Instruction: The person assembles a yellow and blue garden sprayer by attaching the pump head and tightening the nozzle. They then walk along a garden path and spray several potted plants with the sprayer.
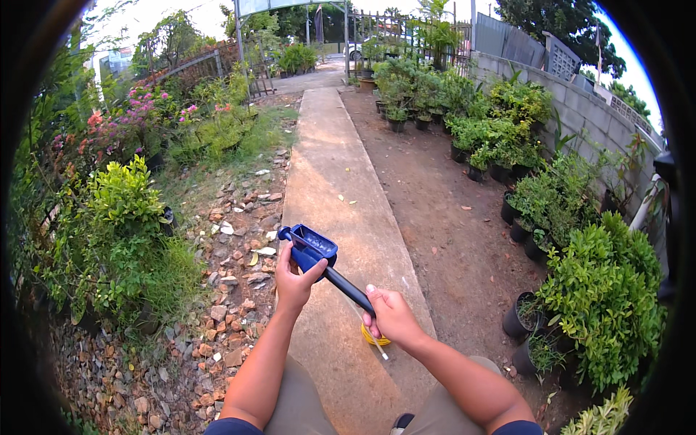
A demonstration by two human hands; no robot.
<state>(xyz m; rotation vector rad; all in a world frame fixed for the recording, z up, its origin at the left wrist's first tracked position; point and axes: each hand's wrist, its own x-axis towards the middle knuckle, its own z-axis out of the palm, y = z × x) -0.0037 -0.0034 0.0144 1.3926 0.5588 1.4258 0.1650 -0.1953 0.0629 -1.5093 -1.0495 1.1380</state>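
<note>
I hold a blue tool with a scoop-shaped head and a dark handle out in front of me, over a concrete path. My left hand grips the blue head from below, fingers wrapped on it. My right hand closes around the lower end of the dark handle. A yellow ring-like part and a thin pale stick show just under my right hand; what they belong to is unclear.
Rubble and stones lie left of the path, beside green shrubs and pink flowers. Bare soil and several potted plants line a block wall on the right. A metal gate stands far ahead.
</note>
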